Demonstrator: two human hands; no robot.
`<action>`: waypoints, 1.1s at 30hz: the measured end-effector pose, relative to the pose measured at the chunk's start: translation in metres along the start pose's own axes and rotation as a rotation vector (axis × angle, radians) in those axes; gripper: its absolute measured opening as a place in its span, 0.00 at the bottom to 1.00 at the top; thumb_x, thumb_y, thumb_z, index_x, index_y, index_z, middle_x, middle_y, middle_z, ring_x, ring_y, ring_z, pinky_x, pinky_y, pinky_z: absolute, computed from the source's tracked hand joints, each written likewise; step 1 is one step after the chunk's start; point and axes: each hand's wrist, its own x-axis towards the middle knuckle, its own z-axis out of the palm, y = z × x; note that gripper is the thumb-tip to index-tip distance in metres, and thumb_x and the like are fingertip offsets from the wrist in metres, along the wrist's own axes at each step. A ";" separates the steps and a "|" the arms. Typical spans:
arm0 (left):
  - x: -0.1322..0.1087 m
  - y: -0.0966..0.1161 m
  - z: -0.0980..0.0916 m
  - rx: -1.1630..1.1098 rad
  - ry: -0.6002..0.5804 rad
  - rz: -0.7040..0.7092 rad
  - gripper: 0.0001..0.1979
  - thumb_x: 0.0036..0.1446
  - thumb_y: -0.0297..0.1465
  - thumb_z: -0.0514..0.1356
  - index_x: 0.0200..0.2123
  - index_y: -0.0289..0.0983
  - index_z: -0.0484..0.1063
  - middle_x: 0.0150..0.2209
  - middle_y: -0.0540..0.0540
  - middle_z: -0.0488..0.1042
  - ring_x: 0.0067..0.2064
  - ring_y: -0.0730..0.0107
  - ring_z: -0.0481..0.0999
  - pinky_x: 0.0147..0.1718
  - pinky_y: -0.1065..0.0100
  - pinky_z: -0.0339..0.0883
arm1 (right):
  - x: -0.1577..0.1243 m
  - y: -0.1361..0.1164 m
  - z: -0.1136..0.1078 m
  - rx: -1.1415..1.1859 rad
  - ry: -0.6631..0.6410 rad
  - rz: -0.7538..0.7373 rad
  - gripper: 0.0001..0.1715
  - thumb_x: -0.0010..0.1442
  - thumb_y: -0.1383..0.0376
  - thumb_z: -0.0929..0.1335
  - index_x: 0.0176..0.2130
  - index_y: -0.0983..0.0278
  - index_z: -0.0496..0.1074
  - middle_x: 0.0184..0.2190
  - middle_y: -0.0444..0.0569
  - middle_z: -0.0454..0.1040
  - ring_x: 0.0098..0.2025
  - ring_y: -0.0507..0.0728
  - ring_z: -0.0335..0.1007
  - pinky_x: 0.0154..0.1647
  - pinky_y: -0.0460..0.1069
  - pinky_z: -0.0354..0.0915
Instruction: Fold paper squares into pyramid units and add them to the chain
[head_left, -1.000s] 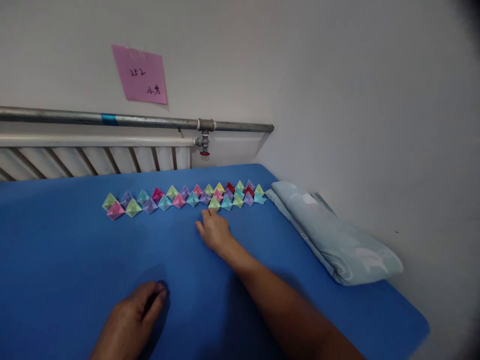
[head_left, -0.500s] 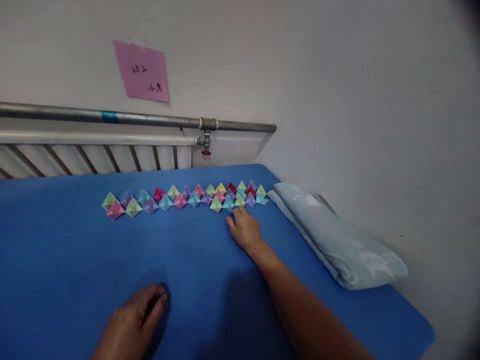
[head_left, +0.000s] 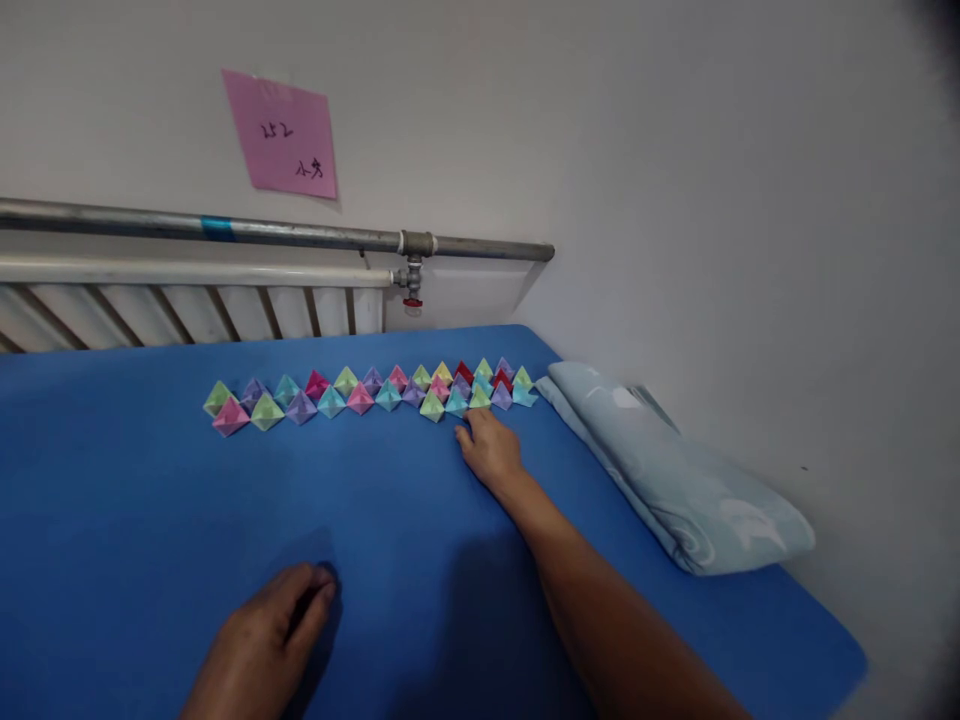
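Observation:
Rows of small folded paper boats in pink, green, blue, purple, yellow and red stand on the blue surface. My right hand [head_left: 489, 450] reaches to the front row, its fingertips at the near side of a light green paper boat [head_left: 478, 399]. A light blue paper boat [head_left: 456, 403] stands just left of that one. The thumb is apart from the fingers, and nothing shows between them; whether the fingertips press on the boat is hard to see. Low on the left, my left hand [head_left: 262, 635] rests on the surface with curled fingers closed toward the thumb, and no object shows in it.
The blue surface [head_left: 375, 560] meets the wall on the right. A folded pale blue cloth [head_left: 667, 460] lies along that side. Behind are a white radiator [head_left: 180, 312], a metal pipe [head_left: 300, 233] and a red-handled valve [head_left: 412, 300]. A pink note [head_left: 281, 135] hangs above.
My right hand has shifted very slightly forward at the front row. The left hand stays curled in place. The whole view has moved a little, and the boats keep their arrangement.

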 end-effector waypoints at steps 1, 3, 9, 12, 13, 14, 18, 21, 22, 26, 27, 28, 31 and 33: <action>0.000 0.000 0.000 -0.001 -0.002 -0.003 0.18 0.54 0.47 0.52 0.30 0.44 0.76 0.32 0.49 0.80 0.33 0.63 0.80 0.32 0.67 0.73 | 0.000 0.000 0.000 0.003 0.002 -0.001 0.16 0.66 0.62 0.60 0.49 0.64 0.70 0.50 0.53 0.73 0.46 0.58 0.70 0.41 0.49 0.62; 0.000 0.000 0.000 -0.003 -0.010 -0.013 0.18 0.54 0.47 0.51 0.30 0.45 0.76 0.32 0.49 0.80 0.33 0.62 0.80 0.32 0.67 0.73 | 0.000 0.001 0.001 0.009 0.010 -0.003 0.15 0.66 0.62 0.61 0.48 0.64 0.70 0.49 0.52 0.73 0.46 0.57 0.70 0.41 0.49 0.62; -0.001 -0.002 0.001 -0.009 -0.010 -0.019 0.18 0.54 0.47 0.51 0.30 0.45 0.76 0.33 0.49 0.81 0.34 0.62 0.80 0.34 0.66 0.72 | -0.002 0.006 0.003 0.010 0.041 0.030 0.14 0.65 0.66 0.59 0.43 0.64 0.72 0.43 0.52 0.75 0.41 0.57 0.69 0.38 0.48 0.59; 0.000 -0.002 0.002 -0.010 -0.010 -0.007 0.18 0.55 0.46 0.51 0.29 0.44 0.75 0.31 0.49 0.80 0.32 0.63 0.79 0.32 0.67 0.71 | -0.002 0.008 0.005 0.006 0.049 0.050 0.12 0.63 0.67 0.60 0.38 0.64 0.72 0.37 0.50 0.76 0.38 0.56 0.69 0.35 0.48 0.57; 0.000 -0.002 0.002 -0.008 -0.013 -0.003 0.18 0.55 0.46 0.51 0.29 0.44 0.75 0.30 0.50 0.79 0.31 0.64 0.78 0.32 0.67 0.71 | -0.002 0.007 0.005 0.004 0.052 0.056 0.12 0.63 0.67 0.60 0.37 0.64 0.72 0.36 0.50 0.75 0.37 0.56 0.69 0.34 0.48 0.56; 0.001 -0.002 0.002 -0.006 -0.012 0.004 0.18 0.56 0.45 0.50 0.28 0.43 0.75 0.29 0.50 0.79 0.30 0.64 0.78 0.31 0.68 0.70 | -0.002 0.007 0.005 0.003 0.055 0.061 0.12 0.62 0.67 0.60 0.37 0.63 0.72 0.35 0.50 0.75 0.37 0.56 0.68 0.34 0.48 0.55; 0.004 0.001 0.001 0.022 0.025 0.046 0.17 0.55 0.44 0.50 0.26 0.42 0.72 0.26 0.50 0.77 0.28 0.66 0.77 0.29 0.68 0.68 | -0.008 0.004 0.003 0.003 0.063 0.056 0.11 0.62 0.68 0.60 0.36 0.63 0.72 0.36 0.49 0.75 0.37 0.55 0.68 0.33 0.47 0.54; 0.007 0.003 0.000 0.033 0.073 0.080 0.16 0.55 0.43 0.50 0.26 0.41 0.72 0.26 0.50 0.77 0.28 0.66 0.76 0.30 0.67 0.68 | -0.021 0.004 0.000 0.005 0.066 0.033 0.11 0.62 0.69 0.60 0.36 0.63 0.71 0.36 0.49 0.75 0.37 0.55 0.68 0.34 0.47 0.55; 0.008 0.003 -0.001 0.029 0.088 0.093 0.16 0.55 0.44 0.50 0.27 0.41 0.72 0.28 0.49 0.78 0.29 0.66 0.77 0.31 0.67 0.68 | -0.027 0.004 -0.001 0.005 0.067 0.025 0.10 0.61 0.69 0.61 0.36 0.63 0.71 0.36 0.49 0.75 0.37 0.55 0.68 0.34 0.47 0.55; 0.010 0.005 -0.004 0.021 0.107 0.118 0.15 0.55 0.43 0.50 0.26 0.41 0.70 0.29 0.50 0.79 0.31 0.66 0.77 0.33 0.68 0.68 | -0.054 0.005 -0.003 0.002 0.070 -0.002 0.10 0.61 0.69 0.61 0.35 0.63 0.71 0.36 0.48 0.75 0.37 0.54 0.68 0.35 0.47 0.56; 0.010 0.005 -0.005 0.019 0.111 0.118 0.15 0.55 0.43 0.50 0.26 0.41 0.70 0.29 0.50 0.79 0.31 0.66 0.77 0.33 0.68 0.68 | -0.060 0.006 -0.003 0.001 0.071 -0.006 0.10 0.61 0.69 0.61 0.35 0.63 0.71 0.36 0.47 0.75 0.37 0.54 0.68 0.35 0.47 0.56; 0.010 0.006 -0.005 0.023 0.115 0.116 0.15 0.55 0.43 0.50 0.26 0.41 0.69 0.28 0.50 0.78 0.31 0.66 0.77 0.32 0.68 0.68 | -0.065 0.006 -0.004 0.000 0.071 -0.009 0.10 0.61 0.69 0.61 0.36 0.63 0.71 0.36 0.47 0.75 0.37 0.54 0.68 0.35 0.46 0.56; 0.008 0.007 -0.006 0.054 0.141 0.111 0.15 0.55 0.43 0.50 0.26 0.40 0.69 0.26 0.50 0.77 0.28 0.68 0.76 0.30 0.69 0.66 | -0.075 0.005 -0.005 -0.002 0.071 -0.013 0.10 0.62 0.68 0.61 0.37 0.63 0.72 0.36 0.48 0.75 0.38 0.54 0.69 0.36 0.46 0.56; 0.005 0.007 -0.005 0.051 0.172 0.118 0.15 0.54 0.42 0.50 0.27 0.40 0.70 0.27 0.50 0.77 0.29 0.67 0.76 0.31 0.69 0.66 | -0.078 0.004 -0.006 -0.002 0.070 -0.015 0.10 0.62 0.68 0.61 0.37 0.63 0.72 0.37 0.49 0.76 0.38 0.54 0.69 0.36 0.46 0.57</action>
